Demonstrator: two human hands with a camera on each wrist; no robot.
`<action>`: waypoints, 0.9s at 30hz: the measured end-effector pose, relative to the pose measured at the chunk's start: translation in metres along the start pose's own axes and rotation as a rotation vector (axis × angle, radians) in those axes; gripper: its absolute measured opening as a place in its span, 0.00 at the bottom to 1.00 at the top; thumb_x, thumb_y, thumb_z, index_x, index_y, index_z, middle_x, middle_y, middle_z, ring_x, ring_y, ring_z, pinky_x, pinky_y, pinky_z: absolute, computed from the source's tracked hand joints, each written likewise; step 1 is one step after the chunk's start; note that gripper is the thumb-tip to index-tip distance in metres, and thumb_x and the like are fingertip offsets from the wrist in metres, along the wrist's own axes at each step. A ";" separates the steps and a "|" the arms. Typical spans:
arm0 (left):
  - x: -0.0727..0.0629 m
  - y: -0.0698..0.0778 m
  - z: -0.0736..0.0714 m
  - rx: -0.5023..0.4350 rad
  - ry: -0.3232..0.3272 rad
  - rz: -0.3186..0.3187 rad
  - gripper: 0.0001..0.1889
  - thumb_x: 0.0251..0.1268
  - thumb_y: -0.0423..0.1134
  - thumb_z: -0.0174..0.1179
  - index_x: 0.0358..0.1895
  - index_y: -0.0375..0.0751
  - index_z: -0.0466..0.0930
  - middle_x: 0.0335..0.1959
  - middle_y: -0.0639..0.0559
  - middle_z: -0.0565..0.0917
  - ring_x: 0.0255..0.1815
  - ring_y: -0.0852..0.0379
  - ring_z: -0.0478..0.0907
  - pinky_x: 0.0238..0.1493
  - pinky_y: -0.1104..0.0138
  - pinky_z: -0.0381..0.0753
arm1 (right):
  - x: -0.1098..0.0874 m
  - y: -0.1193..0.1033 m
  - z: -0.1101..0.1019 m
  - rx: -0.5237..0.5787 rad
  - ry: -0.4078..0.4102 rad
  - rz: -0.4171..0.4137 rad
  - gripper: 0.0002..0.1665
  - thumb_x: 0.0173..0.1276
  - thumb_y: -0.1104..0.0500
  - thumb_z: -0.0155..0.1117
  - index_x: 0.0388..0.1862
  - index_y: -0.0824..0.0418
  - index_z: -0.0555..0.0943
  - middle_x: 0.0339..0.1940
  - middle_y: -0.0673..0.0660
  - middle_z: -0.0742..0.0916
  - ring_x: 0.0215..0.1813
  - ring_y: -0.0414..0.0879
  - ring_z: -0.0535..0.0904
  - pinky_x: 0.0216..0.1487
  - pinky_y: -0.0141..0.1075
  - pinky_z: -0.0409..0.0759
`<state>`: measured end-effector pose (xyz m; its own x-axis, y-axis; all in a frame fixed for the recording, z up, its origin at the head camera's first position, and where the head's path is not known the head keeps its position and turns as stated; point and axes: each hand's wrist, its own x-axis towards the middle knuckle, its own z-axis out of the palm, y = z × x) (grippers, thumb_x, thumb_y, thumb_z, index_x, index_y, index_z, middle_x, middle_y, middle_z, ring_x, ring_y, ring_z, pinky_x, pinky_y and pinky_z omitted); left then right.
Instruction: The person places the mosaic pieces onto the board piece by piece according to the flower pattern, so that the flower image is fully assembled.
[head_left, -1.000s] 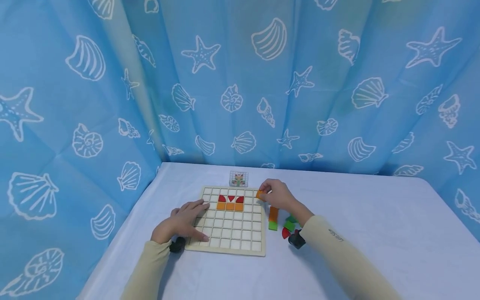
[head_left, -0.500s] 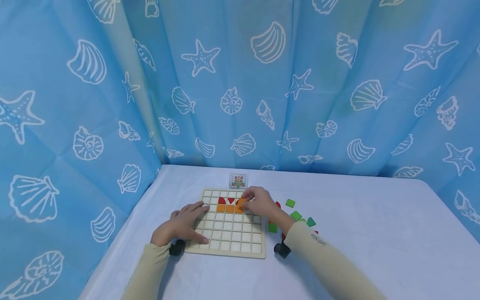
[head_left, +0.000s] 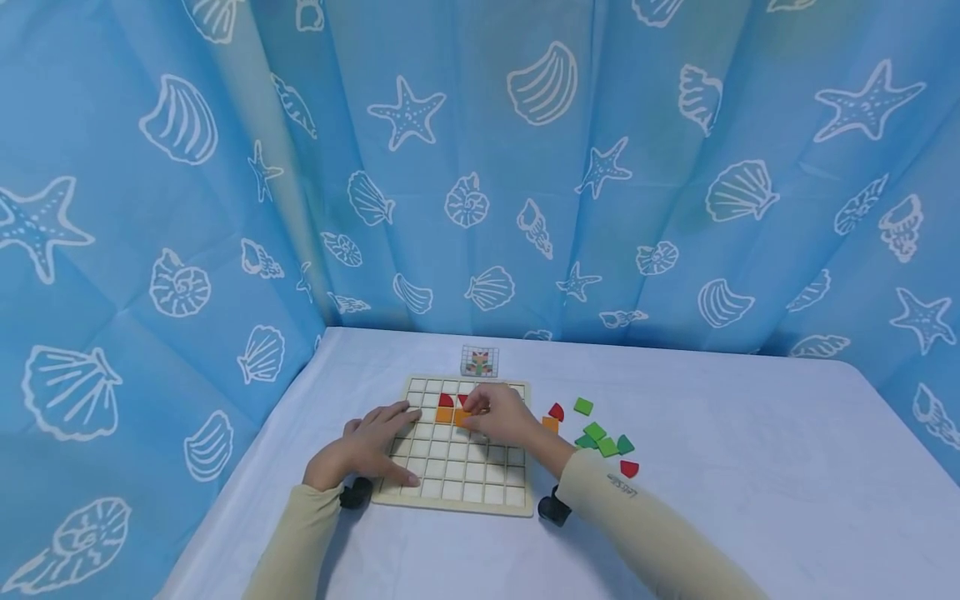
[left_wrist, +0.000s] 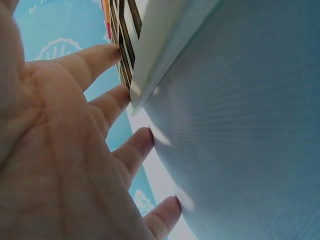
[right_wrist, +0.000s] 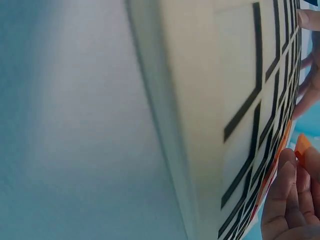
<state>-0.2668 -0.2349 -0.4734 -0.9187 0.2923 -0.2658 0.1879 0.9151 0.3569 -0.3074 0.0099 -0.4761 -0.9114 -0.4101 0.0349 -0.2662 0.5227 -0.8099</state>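
Note:
The cream grid board [head_left: 450, 507] lies flat on the white-covered table. My left hand [head_left: 367, 446] rests at its left side with fingers spread; in the left wrist view, two fingertips [left_wrist: 112, 52] touch the board and two lie past its corner. Over the board's upper part, my right hand [head_left: 504, 414] pinches an orange tile [right_wrist: 302, 143], raised above the board in the right wrist view. Beneath or beside that hand, red tiles [head_left: 446, 401] and orange tiles [head_left: 444, 415] sit in the grid. The hand hides the right end of these rows.
A small pattern card [head_left: 479, 361] lies behind the board. To the right are loose green tiles [head_left: 607, 447], red tiles [head_left: 629, 468] and an orange tile [head_left: 551, 424]. A blue shell-print curtain [head_left: 465, 200] hangs behind the table.
My right hand has moved left from the board's right edge to over the tile rows, carrying the orange tile. More loose tiles show at the right. The left hand has stayed in place.

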 end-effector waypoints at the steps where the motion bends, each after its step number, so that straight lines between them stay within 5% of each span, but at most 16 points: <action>1: 0.000 0.000 0.000 0.003 -0.003 -0.004 0.56 0.42 0.64 0.75 0.77 0.53 0.58 0.80 0.47 0.55 0.79 0.40 0.49 0.70 0.32 0.49 | 0.000 -0.001 0.001 -0.005 -0.006 -0.006 0.06 0.63 0.62 0.71 0.39 0.60 0.84 0.34 0.51 0.85 0.37 0.43 0.78 0.40 0.33 0.79; 27: 0.004 0.000 0.001 0.016 -0.009 -0.020 0.57 0.40 0.65 0.75 0.77 0.55 0.57 0.80 0.48 0.54 0.79 0.42 0.49 0.70 0.31 0.47 | -0.001 -0.003 0.008 -0.211 -0.042 -0.027 0.05 0.62 0.59 0.73 0.28 0.56 0.86 0.27 0.47 0.85 0.31 0.39 0.77 0.36 0.33 0.78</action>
<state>-0.2701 -0.2338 -0.4758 -0.9194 0.2757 -0.2805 0.1746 0.9251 0.3371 -0.3031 0.0023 -0.4785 -0.8902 -0.4547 0.0269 -0.3543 0.6541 -0.6683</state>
